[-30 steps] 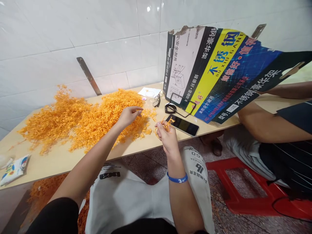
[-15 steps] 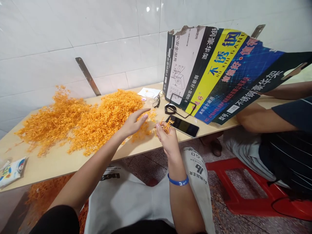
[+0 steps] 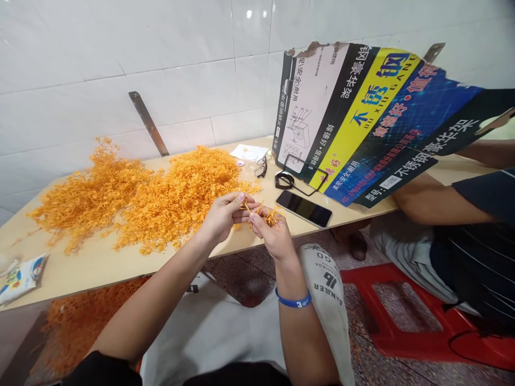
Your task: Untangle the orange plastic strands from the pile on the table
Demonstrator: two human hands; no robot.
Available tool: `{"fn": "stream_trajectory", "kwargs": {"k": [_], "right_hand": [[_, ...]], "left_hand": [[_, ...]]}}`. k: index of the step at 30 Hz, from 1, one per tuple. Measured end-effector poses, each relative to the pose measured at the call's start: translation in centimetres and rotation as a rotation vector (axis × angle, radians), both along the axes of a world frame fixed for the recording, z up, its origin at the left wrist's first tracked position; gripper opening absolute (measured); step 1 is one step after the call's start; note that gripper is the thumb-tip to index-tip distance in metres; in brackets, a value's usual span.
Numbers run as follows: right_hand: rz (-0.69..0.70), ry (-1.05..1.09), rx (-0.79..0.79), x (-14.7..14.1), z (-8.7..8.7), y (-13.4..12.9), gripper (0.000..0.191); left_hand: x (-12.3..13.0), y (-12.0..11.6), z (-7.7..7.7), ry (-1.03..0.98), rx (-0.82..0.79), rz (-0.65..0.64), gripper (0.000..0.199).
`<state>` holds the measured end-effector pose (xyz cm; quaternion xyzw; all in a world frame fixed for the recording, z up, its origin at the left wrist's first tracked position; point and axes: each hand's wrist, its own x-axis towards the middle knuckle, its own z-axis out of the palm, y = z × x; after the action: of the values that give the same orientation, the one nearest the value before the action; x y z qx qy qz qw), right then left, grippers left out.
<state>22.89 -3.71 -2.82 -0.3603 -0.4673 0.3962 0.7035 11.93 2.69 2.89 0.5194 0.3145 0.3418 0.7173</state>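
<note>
Orange strands (image 3: 271, 217) pinched between close-held left hand (image 3: 223, 217) and right hand (image 3: 271, 237).

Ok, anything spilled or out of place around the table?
Yes: a heap of curly orange strands lies below the pale wooden table's front edge, apart from the tabletop piles. The printed cardboard sign also has a torn top edge.

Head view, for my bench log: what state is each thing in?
left hand, pinching orange strands
right hand, pinching a small bunch of strands
heap of orange strands, loose, spread across the table
phone, lying flat, screen dark
eyeglasses, lying on the table
cardboard sign, tilted, top edge torn
red plastic stool, standing on the floor
</note>
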Motion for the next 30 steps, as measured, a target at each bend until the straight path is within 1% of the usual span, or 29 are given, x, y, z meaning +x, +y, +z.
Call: {"fn": "stream_trajectory", "kwargs": {"k": [2,4,6,8,9,11,13,15,16,17,19,20,21,22,24,26,28,30], "right_hand": [[0.004,0.066,-0.008,-0.2,0.0,0.1,0.029],[0.014,0.143,-0.035,-0.3,0.0,0.2,0.029],[0.058,0.234,-0.084,-0.2,0.3,0.2,0.029],[0.13,0.348,-0.122,0.1,0.6,0.0,0.026],[0.168,0.412,-0.13,0.3,0.9,-0.1,0.024],[0.231,0.543,-0.135,0.7,1.3,-0.4,0.019],[0.277,0.662,-0.141,1.0,1.8,-0.7,0.015],[0.32,0.752,-0.143,1.1,2.1,-1.0,0.017],[0.339,0.786,-0.136,1.1,2.2,-1.2,0.02],[0.355,0.813,-0.126,1.1,2.3,-1.3,0.023],[0.368,0.832,-0.106,0.9,2.5,-1.5,0.03],[0.367,0.822,-0.104,0.8,2.5,-1.5,0.033],[0.364,0.798,-0.105,0.7,2.6,-1.6,0.036],[0.365,0.762,-0.106,0.5,2.6,-1.6,0.039],[0.373,0.673,-0.099,0.3,2.8,-1.8,0.043],[0.364,0.592,-0.08,0.1,3.0,-1.9,0.044],[0.317,0.522,-0.07,0.0,3.1,-2.1,0.042],[0.24,0.451,-0.079,0.0,3.0,-2.2,0.041]], "left_hand": [[-0.2,0.3,0.2,-0.005,-0.009,0.03,0.039],[-0.4,1.0,0.4,-0.004,0.077,0.086,0.033],[-0.5,2.1,0.3,0.067,0.271,0.163,0.028],[-0.6,3.5,0.0,0.255,0.531,0.224,0.032],[-0.6,4.2,-0.2,0.369,0.656,0.234,0.036],[-0.8,5.3,-0.6,0.565,0.841,0.198,0.049],[-1.1,5.6,-0.9,0.661,0.921,0.136,0.062],[-1.3,4.9,-1.0,0.645,0.923,0.078,0.066],[-1.4,4.2,-1.0,0.584,0.89,0.038,0.066],[-1.6,3.4,-1.0,0.498,0.829,-0.027,0.067],[-1.8,1.5,-1.1,0.331,0.655,-0.182,0.073],[-1.9,0.6,-1.2,0.277,0.576,-0.236,0.075],[-2.1,-0.2,-1.3,0.251,0.525,-0.255,0.075],[-2.3,-1.0,-1.3,0.248,0.505,-0.239,0.074],[-2.8,-2.2,-1.4,0.268,0.511,-0.161,0.07],[-3.6,-3.2,-1.2,0.293,0.5,-0.102,0.063],[-4.5,-4.0,-0.9,0.341,0.489,-0.062,0.057],[-5.5,-4.8,-0.4,0.399,0.496,-0.042,0.049]]}}
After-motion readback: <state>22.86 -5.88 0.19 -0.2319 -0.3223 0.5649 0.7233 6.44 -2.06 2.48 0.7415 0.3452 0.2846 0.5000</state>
